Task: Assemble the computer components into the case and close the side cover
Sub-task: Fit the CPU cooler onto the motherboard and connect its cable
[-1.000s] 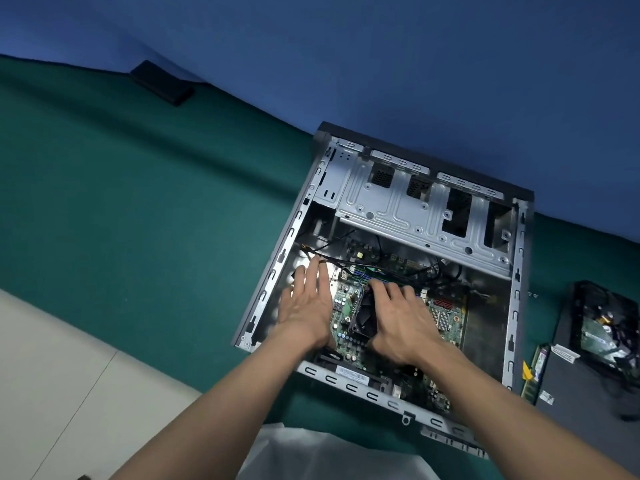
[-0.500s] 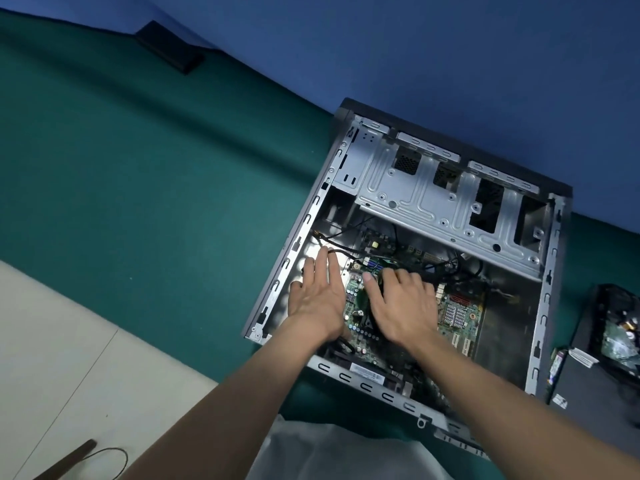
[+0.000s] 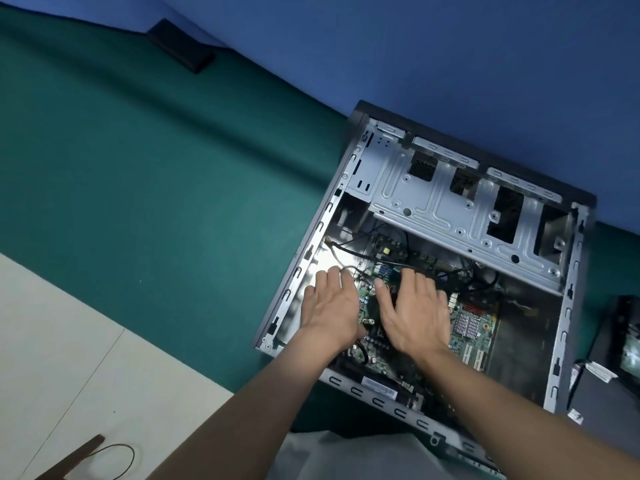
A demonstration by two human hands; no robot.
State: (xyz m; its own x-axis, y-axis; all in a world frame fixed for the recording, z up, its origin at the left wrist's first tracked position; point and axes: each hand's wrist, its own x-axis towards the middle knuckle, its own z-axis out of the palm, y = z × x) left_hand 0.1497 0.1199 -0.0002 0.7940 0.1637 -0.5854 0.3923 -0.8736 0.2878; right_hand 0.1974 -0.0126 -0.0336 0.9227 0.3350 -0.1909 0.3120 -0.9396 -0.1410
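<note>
While case [image 3: 450,209] lies open | left hand [image 3: 330,308], right hand [image 3: 415,318] spread inside

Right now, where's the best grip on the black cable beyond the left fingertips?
Probably pinch the black cable mid-run from above, where it crosses the bare case floor beyond the left hand; further right it tangles with other wires over the motherboard.
</note>
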